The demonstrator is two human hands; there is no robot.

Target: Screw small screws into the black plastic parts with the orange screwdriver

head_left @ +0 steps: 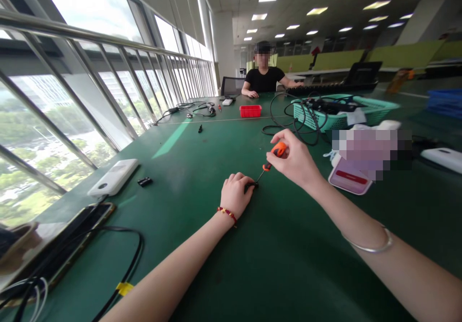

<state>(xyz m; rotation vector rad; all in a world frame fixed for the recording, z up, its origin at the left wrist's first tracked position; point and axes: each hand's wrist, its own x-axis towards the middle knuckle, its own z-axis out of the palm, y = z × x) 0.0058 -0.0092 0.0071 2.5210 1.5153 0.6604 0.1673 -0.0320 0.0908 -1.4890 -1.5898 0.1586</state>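
My right hand (292, 158) is closed around the orange and black handle of a screwdriver (278, 149), which tilts down to the left. Its thin metal shaft ends at a small black part (256, 184) on the green table (202, 245). With fingers curled, my left hand (236, 192) presses that part against the tabletop. Most of the part lies under my thumb and fingers, so its kind is not clear. Whether the screwdriver's tip sits in a screw is too small to see.
Left are a white power bank (114, 176), a black piece (145, 182) and black cables (139, 245). A red bin (250, 111) stands farther back. Right are a teal basket (378, 106) with cables and a phone (350, 175). A person in black (264, 79) sits at the far end.
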